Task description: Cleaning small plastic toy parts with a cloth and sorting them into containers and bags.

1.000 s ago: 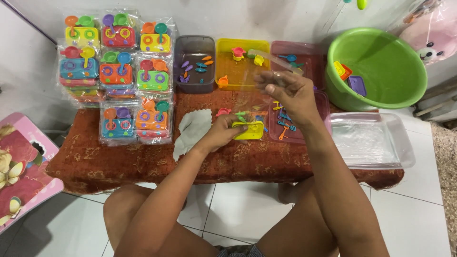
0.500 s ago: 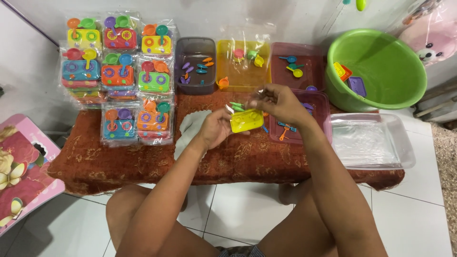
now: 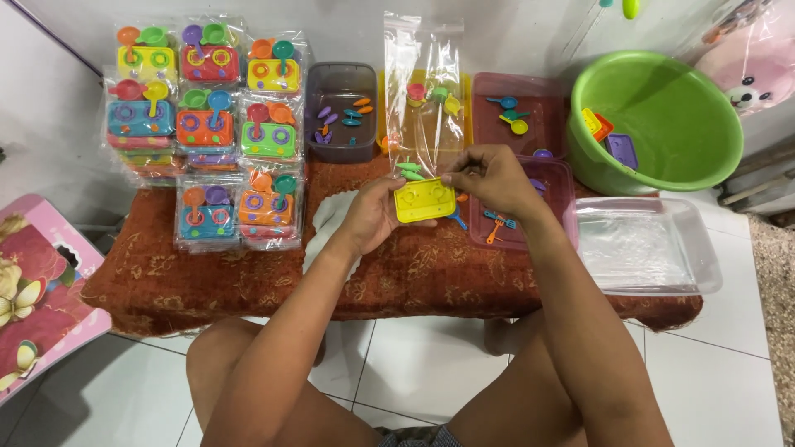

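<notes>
- The left hand, just left of the frame's centre, is curled around the left edge of a yellow toy stove, thumb on top and fingers underneath, holding it flat above the table.
- A few small green toy utensils rest at the stove's upper left corner, against the left thumb.
- The right hand, just right of centre, is closed in a pinch on the lower edge of a clear plastic bag, right at the stove's upper right corner.
- The bag stands upright from the pinch toward the top of the frame, its mouth down by the stove; whether the stove has entered it I cannot tell.
- Below both hands lies a table covered with a rust-red patterned cloth.
- In the upper left of the frame sit stacks of bagged toy stove sets in mixed colours.
- Along the upper middle stand a grey tray with small spoons, a yellow tray behind the bag, and a pink tray with little pans.
- A second pink tray lies under the right wrist, holding blue and orange utensils.
- In the upper right is a green basin; below it, a clear bin.
</notes>
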